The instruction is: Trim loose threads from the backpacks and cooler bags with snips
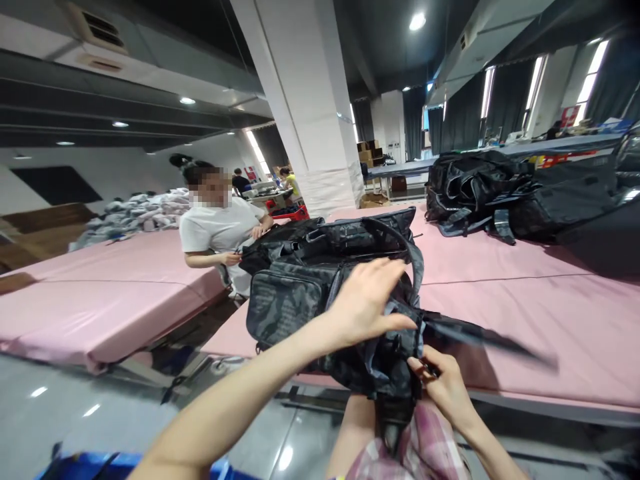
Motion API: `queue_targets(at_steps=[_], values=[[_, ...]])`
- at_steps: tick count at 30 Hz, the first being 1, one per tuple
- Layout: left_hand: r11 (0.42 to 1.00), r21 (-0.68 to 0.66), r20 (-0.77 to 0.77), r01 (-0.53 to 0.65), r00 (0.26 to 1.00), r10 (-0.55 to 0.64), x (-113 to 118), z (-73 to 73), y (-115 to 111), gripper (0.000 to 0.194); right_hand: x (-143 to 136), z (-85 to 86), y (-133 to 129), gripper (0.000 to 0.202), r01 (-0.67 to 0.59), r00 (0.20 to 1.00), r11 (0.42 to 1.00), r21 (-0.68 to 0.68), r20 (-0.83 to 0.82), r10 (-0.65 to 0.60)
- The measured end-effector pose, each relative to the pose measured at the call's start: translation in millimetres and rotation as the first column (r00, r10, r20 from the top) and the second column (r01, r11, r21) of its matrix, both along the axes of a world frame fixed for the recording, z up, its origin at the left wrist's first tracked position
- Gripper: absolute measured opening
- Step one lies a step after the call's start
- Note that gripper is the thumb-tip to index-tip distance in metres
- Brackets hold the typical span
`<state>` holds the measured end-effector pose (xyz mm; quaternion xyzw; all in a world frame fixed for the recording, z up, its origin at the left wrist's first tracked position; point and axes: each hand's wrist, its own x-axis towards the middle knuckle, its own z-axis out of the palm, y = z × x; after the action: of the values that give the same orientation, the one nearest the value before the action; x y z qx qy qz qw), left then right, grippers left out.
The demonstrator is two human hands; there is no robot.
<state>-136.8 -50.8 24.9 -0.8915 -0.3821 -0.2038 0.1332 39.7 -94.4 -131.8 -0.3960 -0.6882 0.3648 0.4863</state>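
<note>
A black-and-grey camouflage bag (287,303) lies on the pink-covered table (500,300), its near end hanging over the front edge. My left hand (370,300) is open above the bag, fingers stretched out and thumb apart. Lower on the right, my right hand (443,380) is closed, its fingers pinching the bag's near edge. A dark strap (490,340), smeared by motion, sticks out to the right of the bag. The bag's carry handle (415,260) arches beyond my left hand. The bag's underside is hidden.
Across the table, a person in white (220,227) handles more dark camouflage fabric. Several dark bags are piled (475,190) at the back right. Another pink table (125,287) stands left, with grey bundles (145,213) behind it. A white pillar (310,100) rises beyond. Something blue (80,465) is at bottom left.
</note>
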Motion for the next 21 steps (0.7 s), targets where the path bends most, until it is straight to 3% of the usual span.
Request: queue_targets(at_steps=[3, 6, 9, 12, 15, 17, 21], values=[[0.976, -0.198, -0.209, -0.085, 0.977, 0.043, 28, -18.1, -7, 0.051, 7, -0.7, -4, 0.035, 0.030, 0.998, 0.999, 0.045, 0.047, -0.032], [0.948, -0.220, -0.250, -0.230, 0.953, 0.173, 16, -32.7, -13, 0.020, 17, -7.0, -5, 0.033, 0.121, 0.992, 0.991, 0.053, 0.031, -0.122], [0.963, -0.158, -0.192, -0.220, 0.963, 0.188, -5, -51.5, -21, 0.013, 24, -15.7, -2, 0.028, 0.126, 0.992, 0.991, 0.036, 0.017, -0.126], [0.989, -0.106, -0.067, -0.103, 0.993, 0.097, -13, -73.3, -27, 0.021, 30, -22.4, 2, 0.023, 0.088, 0.996, 0.996, 0.014, 0.009, -0.088], [0.981, -0.188, 0.146, -0.044, 0.987, 0.073, -9, -84.4, -24, 0.024, 37, -26.1, 4, 0.022, 0.072, 0.997, 0.996, -0.047, 0.018, -0.071], [0.925, -0.370, 0.282, -0.081, 0.939, 0.195, -5, -82.7, -19, 0.022, 42, -27.9, 6, 0.025, 0.076, 0.997, 0.993, -0.095, 0.026, -0.074], [0.739, -0.672, 0.409, -0.047, 0.808, 0.424, 1, -74.1, -6, 0.014, 42, -38.9, 7, 0.031, 0.070, 0.995, 0.972, -0.223, -0.057, -0.085]])
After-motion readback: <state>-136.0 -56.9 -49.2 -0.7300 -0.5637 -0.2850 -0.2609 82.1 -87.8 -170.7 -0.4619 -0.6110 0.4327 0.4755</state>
